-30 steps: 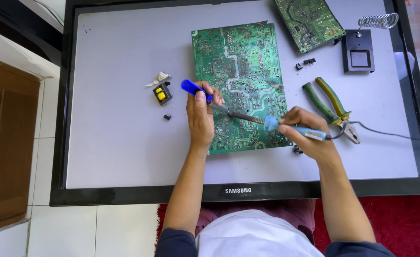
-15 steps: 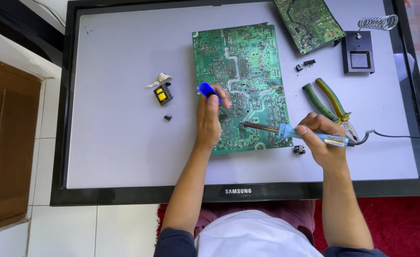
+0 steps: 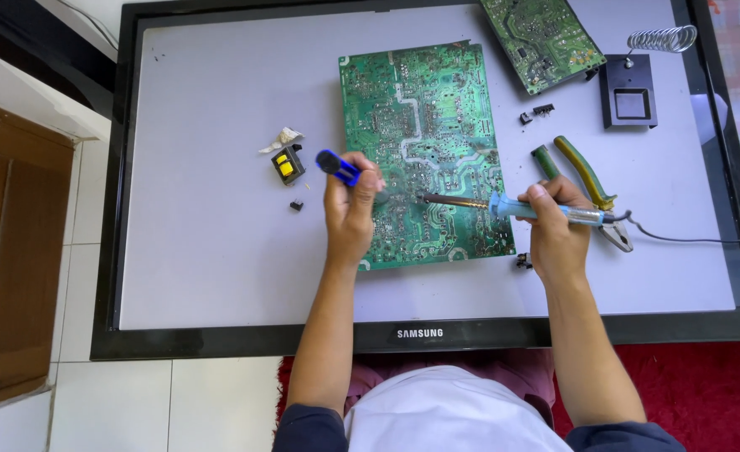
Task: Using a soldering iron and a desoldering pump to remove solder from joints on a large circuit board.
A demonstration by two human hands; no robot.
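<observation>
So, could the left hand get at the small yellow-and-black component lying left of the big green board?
Probably yes: the yellow-and-black component lies just left of the left hand with bare white panel between, but that hand already holds a blue-handled tool.

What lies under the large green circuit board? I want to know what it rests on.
The large green circuit board lies flat on a pale screen panel with a black frame. Whatever sits directly beneath the board is covered.

I see the blue-handled soldering iron (image 3: 512, 206) lying level, tip over the green circuit board (image 3: 420, 151); blue desoldering pump (image 3: 339, 166) at the board's left edge.
</observation>
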